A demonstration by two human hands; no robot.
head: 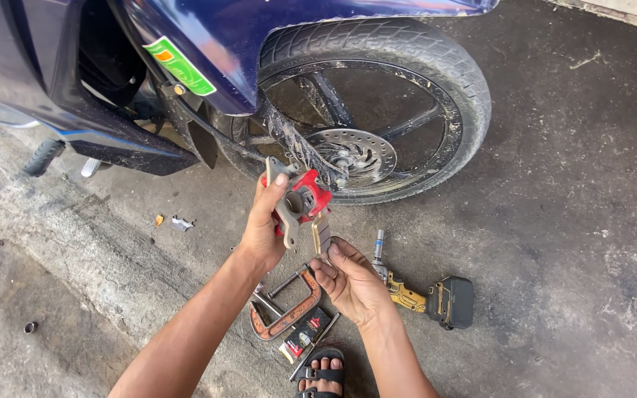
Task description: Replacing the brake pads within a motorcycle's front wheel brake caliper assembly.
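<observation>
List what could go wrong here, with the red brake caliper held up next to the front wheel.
1. The left hand alone carries the red brake caliper; if the grip slips, it may drop onto the concrete floor.
2. The right hand pinches a thin brake pad by its edge, which could slide out.
3. The C-clamp, small box and cordless impact wrench lie near the sandalled foot, a likely trip or crush hazard.

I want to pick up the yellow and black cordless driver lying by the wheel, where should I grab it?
Grip the cordless driver around its yellow handle, probably from above. It lies flat on the ground, nose toward the front wheel and black battery end away from it, so the handle between them is the narrow, exposed part. The right hand is nearest, just beside it.
</observation>
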